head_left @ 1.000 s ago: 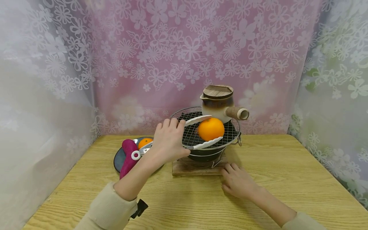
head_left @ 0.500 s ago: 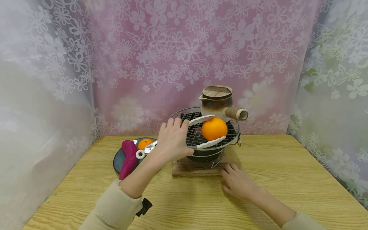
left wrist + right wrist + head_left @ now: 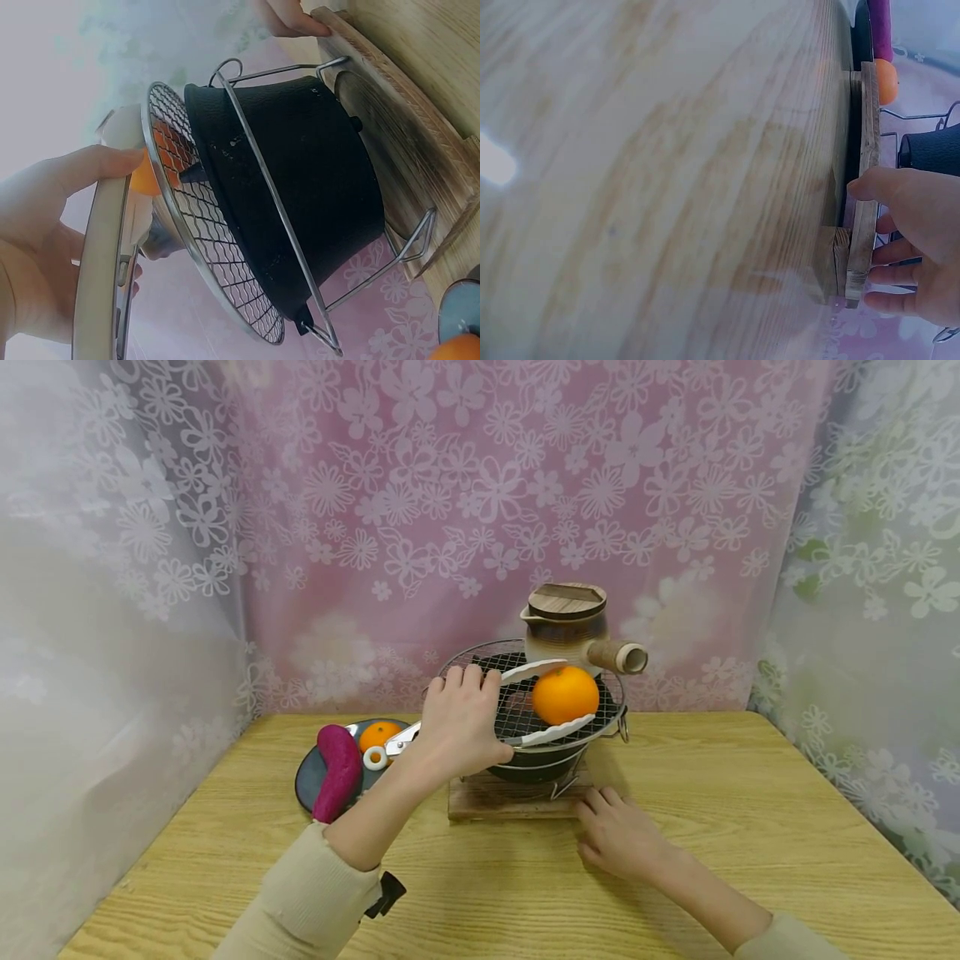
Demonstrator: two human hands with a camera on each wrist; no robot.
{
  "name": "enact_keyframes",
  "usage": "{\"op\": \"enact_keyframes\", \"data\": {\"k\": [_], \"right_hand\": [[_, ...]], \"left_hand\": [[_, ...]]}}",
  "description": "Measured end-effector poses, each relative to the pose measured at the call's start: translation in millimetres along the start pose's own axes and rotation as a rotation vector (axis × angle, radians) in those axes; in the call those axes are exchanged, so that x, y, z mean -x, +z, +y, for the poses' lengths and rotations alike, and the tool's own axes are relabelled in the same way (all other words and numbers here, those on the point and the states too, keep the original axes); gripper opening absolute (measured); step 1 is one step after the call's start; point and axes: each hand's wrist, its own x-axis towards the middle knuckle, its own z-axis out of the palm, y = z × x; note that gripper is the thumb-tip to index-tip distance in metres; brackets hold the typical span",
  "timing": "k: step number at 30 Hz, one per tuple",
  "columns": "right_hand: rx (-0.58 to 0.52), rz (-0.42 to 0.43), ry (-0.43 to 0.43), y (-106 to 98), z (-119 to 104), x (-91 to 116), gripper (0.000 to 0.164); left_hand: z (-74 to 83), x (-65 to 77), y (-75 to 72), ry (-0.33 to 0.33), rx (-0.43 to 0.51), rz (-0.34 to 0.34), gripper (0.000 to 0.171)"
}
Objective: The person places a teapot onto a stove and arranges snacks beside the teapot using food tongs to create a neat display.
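My left hand (image 3: 465,722) grips a pair of tongs (image 3: 558,729) with white scalloped tips. An orange (image 3: 566,695) sits between those tips, over the right part of the round wire grill rack (image 3: 180,210) and in front of the teapot. Below the rack is a black stove bowl (image 3: 292,165) in a wire stand. My right hand (image 3: 618,833) holds the near right corner of the wooden board (image 3: 510,802) under the stove; in the right wrist view, thumb and fingers lie on opposite faces of the board's edge.
A brown and cream teapot (image 3: 566,639) with a wooden lid and side handle stands at the back of the rack. On the left, a dark plate (image 3: 307,785) bears a purple sweet potato (image 3: 337,777) and a second orange (image 3: 377,732). Floral curtains surround the table.
My left hand has moved to the right, carrying the tongs and the orange farther over the rack. The right hand stays at the board.
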Motion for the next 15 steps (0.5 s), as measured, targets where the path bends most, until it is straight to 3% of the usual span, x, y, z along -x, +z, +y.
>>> {"op": "enact_keyframes", "data": {"k": [15], "right_hand": [[0.003, 0.010, -0.005, 0.9, 0.4, 0.1, 0.035]], "left_hand": [[5.8, -6.2, 0.6, 0.004, -0.012, 0.000, 0.084]]}}
